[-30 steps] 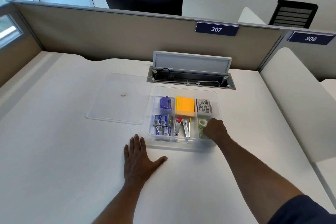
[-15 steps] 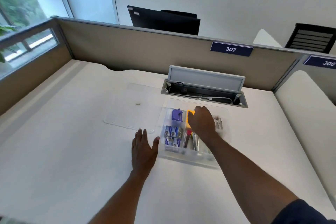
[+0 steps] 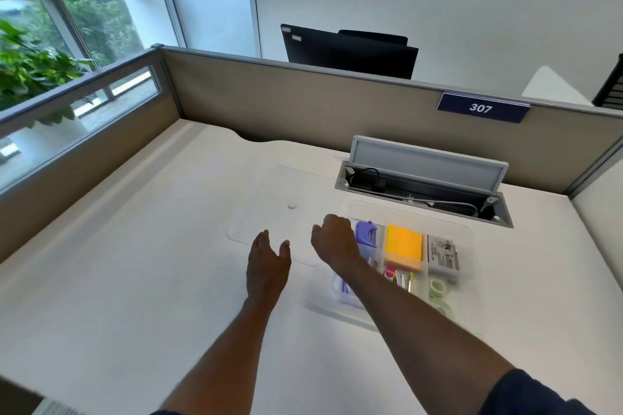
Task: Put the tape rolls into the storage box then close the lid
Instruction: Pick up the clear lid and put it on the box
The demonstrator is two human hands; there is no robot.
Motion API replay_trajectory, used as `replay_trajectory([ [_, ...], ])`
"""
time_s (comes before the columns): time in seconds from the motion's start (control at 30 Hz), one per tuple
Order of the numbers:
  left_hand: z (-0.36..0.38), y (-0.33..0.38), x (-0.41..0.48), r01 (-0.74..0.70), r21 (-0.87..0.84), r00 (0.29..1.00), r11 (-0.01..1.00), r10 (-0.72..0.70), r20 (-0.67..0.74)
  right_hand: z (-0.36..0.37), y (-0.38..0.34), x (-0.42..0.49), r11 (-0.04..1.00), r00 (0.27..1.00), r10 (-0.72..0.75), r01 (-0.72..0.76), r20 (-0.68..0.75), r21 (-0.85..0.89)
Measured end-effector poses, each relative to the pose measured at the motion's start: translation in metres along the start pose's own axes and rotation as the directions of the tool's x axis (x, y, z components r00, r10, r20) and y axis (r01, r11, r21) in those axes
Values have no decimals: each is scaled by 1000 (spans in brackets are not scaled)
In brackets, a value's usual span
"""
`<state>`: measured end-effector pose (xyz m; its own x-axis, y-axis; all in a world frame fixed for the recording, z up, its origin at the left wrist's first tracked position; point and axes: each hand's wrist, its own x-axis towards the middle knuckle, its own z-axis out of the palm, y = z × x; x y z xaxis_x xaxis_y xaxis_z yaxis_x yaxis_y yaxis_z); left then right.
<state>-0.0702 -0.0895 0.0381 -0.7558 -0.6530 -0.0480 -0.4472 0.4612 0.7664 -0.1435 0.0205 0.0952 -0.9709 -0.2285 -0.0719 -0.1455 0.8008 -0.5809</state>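
Note:
A clear storage box (image 3: 470, 280) stands open on the white desk, right of centre. Pale green tape rolls (image 3: 438, 288) lie in its front right compartment. The clear lid (image 3: 269, 209) lies flat on the desk to the left of the box, with a small knob on it. My right hand (image 3: 335, 239) hovers over the lid's right edge beside the box, fingers curled and holding nothing. My left hand (image 3: 266, 263) is at the lid's front edge, fingers apart, empty.
The box also holds a purple stapler (image 3: 366, 232), orange sticky notes (image 3: 404, 246), a small labelled packet (image 3: 443, 254) and pens. An open cable tray (image 3: 424, 199) sits behind the box. Beige partitions (image 3: 303, 101) bound the desk at the back and left.
My right hand has left the tape compartment and crossed left over the box to the lid. My left hand has lifted off the desk toward the lid. The view has swung left.

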Motion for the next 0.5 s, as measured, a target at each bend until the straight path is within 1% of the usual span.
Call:
replay_trajectory([
  [0.13, -8, -10, 29, 17, 24, 999, 1000, -18, 38, 21, -10, 7, 983, 985, 159, -164, 66, 78],
  [0.27, -16, -23, 57, 30, 87, 997, 996, -36, 75, 33, -18, 16, 951, 960, 257, -272, 112, 146],
  [0.4, -23, -36, 85, 104, 150, 991, 983, -115, 67, 45, -25, 25, 920, 920, 344, -370, 187, 128],
  [0.5, -24, -44, 100, 135, 210, 980, 968, -162, 117, 53, -23, 36, 897, 889, 407, -433, 208, 93],
])
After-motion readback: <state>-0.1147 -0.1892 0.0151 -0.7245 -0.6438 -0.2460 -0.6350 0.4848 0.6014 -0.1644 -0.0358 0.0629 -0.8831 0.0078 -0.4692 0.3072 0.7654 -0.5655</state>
